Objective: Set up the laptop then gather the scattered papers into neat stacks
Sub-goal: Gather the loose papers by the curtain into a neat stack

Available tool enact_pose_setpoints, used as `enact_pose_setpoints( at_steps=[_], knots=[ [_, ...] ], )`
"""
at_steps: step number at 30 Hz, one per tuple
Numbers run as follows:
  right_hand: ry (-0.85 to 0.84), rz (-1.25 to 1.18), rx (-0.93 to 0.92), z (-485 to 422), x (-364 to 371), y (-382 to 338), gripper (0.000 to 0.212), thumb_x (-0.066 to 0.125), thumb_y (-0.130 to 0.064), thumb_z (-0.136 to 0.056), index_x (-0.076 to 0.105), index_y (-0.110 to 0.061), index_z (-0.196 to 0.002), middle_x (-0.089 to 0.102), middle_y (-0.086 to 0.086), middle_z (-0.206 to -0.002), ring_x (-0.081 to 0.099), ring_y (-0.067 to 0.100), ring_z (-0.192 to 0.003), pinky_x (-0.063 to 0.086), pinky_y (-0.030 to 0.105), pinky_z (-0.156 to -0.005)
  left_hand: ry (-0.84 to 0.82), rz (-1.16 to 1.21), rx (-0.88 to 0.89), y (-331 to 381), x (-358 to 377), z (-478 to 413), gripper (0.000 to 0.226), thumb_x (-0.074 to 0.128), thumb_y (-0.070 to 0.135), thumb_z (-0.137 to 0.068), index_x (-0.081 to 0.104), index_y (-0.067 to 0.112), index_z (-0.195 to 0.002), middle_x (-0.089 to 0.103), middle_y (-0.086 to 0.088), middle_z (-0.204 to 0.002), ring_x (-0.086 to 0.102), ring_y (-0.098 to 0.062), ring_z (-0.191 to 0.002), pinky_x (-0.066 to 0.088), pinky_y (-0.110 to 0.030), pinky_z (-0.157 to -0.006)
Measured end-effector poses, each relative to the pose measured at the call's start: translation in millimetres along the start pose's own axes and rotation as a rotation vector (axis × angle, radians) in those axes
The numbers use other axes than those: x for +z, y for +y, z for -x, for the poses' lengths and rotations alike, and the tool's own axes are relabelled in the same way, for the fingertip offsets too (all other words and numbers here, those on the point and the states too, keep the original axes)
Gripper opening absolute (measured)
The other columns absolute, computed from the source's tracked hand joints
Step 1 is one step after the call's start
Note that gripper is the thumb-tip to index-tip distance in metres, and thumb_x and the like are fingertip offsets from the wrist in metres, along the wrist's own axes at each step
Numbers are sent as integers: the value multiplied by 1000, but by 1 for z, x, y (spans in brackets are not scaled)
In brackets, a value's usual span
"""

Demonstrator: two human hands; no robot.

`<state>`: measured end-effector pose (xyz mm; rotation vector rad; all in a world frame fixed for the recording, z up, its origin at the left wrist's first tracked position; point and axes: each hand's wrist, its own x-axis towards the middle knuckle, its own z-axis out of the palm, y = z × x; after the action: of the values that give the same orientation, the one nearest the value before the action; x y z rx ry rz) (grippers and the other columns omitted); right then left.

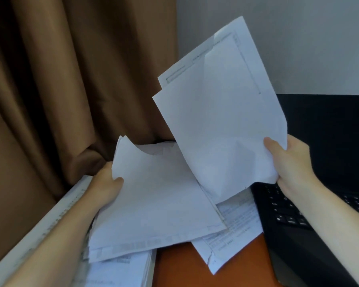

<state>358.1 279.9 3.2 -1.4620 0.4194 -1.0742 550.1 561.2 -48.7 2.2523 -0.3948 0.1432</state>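
Laptop (327,141) stands open at the desk's (174,266) right edge, left hand (107,186) pinching a thick bundle of papers (153,204) over its left side, right hand (288,160) gripping raised sheets (222,121) by their lower edge, evidently to join that bundle; loose printed pages (234,235) lie beneath.

Left grip (106,186) low, right grip (290,162) raised, both pinching

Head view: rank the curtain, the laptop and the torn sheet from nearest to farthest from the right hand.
1. Laptop, directly below the right hand.
2. Torn sheet, lower centre.
3. Curtain, far left.
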Motion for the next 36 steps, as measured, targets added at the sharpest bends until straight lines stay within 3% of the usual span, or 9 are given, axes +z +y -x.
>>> enact_pose_setpoints(
  at_steps=[4, 8, 13, 17, 22, 25, 29, 33, 36],
  knots=[
    [55, 49, -91, 2, -1, -7, 14, 51, -3, -92, 61, -9, -84, 64, 1, -85, 60, 12, -77, 51, 27, -72, -12, 40, -23, -4, 3, -2, 47, 49, 0, -89, 37, 4, -134, 51, -17, -126, 49, -32, -113, 38, -33, -88],
    [54, 24, -97, 5, -1, -8, 21, 52, -4, -92, 60, -19, -80, 64, -6, -83, 61, 8, -76, 52, 19, -66, -23, 110, -20, -1, 4, 1, 63, 51, -1, -89, 22, 10, -144, 47, -13, -131, 48, -30, -112, 36, -32, -85],
    [98, -33, -106, 4, -3, -12, 20, 52, -3, -91, 60, -18, -79, 63, -8, -81, 61, 4, -72, 53, 19, -67, -28, 124, -15, -4, 4, -2, 53, 54, -1, -88, 32, 5, -136, 52, -16, -125, 49, -24, -102, 38, -32, -84],
    [99, -86, -90, 2, -6, -18, 20, 53, -5, -92, 62, -22, -85, 66, -9, -89, 63, 2, -78, 54, 18, -70, -30, 100, -36, -6, 5, -3, 48, 54, 1, -89, 36, 2, -133, 53, -17, -125, 51, -32, -111, 38, -32, -85],
    [-107, 23, 69, 13, 6, 0, 20, 55, -2, -91, 62, -20, -95, 68, -1, -97, 64, 15, -85, 52, 28, -74, -14, 159, -44, -7, 7, -5, 41, 48, 3, -93, 40, 3, -132, 54, -17, -124, 50, -26, -100, 37, -32, -84],
    [-258, 52, 183, 35, 23, 24, 24, 52, -4, -94, 58, -19, -111, 66, -1, -102, 64, 16, -91, 52, 30, -75, 48, 293, -113, 0, 9, -6, 39, 38, 23, -100, 42, 5, -135, 48, -18, -133, 47, -32, -116, 35, -35, -92],
    [-549, 257, 254, 63, 42, 52, 33, 52, -12, -95, 43, -29, -121, 58, -14, -105, 57, 3, -94, 49, 19, -74, 67, 374, -240, 8, 11, -12, 47, 29, 33, -102, 43, 1, -134, 47, -12, -132, 42, -34, -126, 32, -35, -95],
    [-722, 472, 174, 69, 49, 51, 46, 54, -21, -95, 36, -29, -137, 52, -15, -121, 51, 5, -111, 42, 20, -93, 11, 394, -190, 1, 10, -12, 44, 44, 23, -98, 41, 3, -138, 53, -11, -125, 52, -26, -101, 39, -33, -84],
    [-774, 648, 123, 64, 44, 43, 25, 51, -25, -97, 37, -35, -115, 44, -21, -104, 45, -1, -100, 37, 8, -77, -13, 376, -162, -1, 9, -11, 42, 45, 11, -96, 41, 6, -137, 53, -8, -114, 50, -19, -90, 37, -29, -76]
  ],
)
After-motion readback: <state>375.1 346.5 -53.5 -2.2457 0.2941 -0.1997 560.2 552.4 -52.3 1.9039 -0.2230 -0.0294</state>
